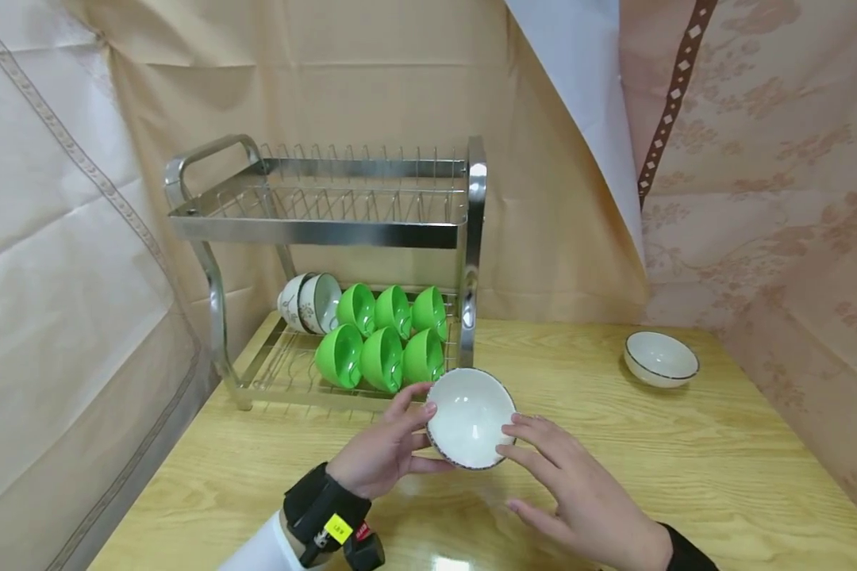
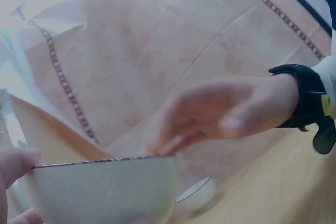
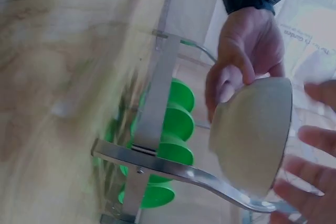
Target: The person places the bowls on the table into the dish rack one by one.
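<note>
A white bowl with a dark patterned rim is held up in front of the rack, its inside facing the head camera. My left hand grips it from the left, thumb at the rim and fingers behind and under it. On the other side my right hand has its fingers spread, with fingertips right at the bowl's right rim. In the right wrist view the bowl appears from its plain outer side, between the left hand and the right fingers.
A two-tier metal dish rack stands at the left. Its lower tier bears several green bowls and two patterned white bowls. Another white bowl sits at the right on the wooden table. Cloth hangs around the table.
</note>
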`<state>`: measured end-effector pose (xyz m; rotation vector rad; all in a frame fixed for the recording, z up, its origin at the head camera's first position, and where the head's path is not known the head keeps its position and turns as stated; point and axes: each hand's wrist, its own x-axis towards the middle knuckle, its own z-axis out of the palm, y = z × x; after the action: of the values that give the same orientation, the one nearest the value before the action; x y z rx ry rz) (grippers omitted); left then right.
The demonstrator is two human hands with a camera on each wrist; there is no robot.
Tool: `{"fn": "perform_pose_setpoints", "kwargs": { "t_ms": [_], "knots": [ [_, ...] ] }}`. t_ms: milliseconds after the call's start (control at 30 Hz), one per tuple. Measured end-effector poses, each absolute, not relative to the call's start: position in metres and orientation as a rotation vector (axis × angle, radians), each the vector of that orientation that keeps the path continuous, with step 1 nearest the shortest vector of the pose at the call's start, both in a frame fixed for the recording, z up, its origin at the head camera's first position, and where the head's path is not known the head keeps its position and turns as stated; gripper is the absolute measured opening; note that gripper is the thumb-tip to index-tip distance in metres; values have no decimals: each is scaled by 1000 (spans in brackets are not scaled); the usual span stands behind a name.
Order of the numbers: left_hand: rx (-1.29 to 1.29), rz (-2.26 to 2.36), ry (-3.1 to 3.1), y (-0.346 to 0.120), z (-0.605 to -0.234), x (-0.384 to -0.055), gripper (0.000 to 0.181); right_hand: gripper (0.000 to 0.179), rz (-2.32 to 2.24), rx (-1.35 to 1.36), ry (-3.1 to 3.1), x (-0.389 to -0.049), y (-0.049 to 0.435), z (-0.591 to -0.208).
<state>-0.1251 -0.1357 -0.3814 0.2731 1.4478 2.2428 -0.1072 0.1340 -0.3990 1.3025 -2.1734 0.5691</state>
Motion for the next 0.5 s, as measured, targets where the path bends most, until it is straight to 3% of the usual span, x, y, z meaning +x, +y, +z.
{"fn": "perform_pose_setpoints", "kwargs": {
  "t_ms": [200, 500],
  "knots": [
    [209, 2346, 1549, -175, -379, -115, 49, 75, 514, 1322, -2330, -109, 120, -412],
    [-57, 2354, 2082, -230, -362, -107, 55, 75, 486, 1390, -2431, -126, 75, -431]
  ]
}}
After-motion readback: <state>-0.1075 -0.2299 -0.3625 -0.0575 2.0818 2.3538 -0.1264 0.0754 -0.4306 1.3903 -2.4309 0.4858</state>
